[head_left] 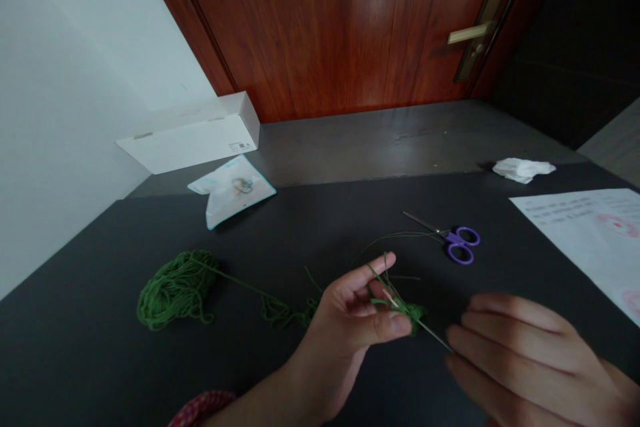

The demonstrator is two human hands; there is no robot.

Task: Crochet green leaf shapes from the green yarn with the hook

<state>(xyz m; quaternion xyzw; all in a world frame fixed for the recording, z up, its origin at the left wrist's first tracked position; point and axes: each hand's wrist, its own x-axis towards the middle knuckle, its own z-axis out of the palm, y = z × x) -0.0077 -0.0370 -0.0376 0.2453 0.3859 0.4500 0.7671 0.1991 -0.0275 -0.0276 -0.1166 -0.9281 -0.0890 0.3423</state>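
Observation:
My left hand (350, 323) pinches a small piece of green crochet work (414, 312) between thumb and fingers. Green yarn strands run up over its raised index finger. A thin metal crochet hook (434, 335) passes through the work, and its outer end meets the fingers of my right hand (530, 353), which is blurred and closed around it. From behind my left wrist, loose yarn (277, 310) trails left to a green yarn skein (175, 288). Purple-handled scissors (457, 240) lie beyond my hands, with thin dark strands by their blades.
A white box (200, 140) stands against the wall at the back left, with a clear-and-white packet (227, 200) before it. Crumpled tissue (523, 169) and a printed sheet (585, 233) are on the right of the dark table (90, 347). Behind is a wooden door (320, 27).

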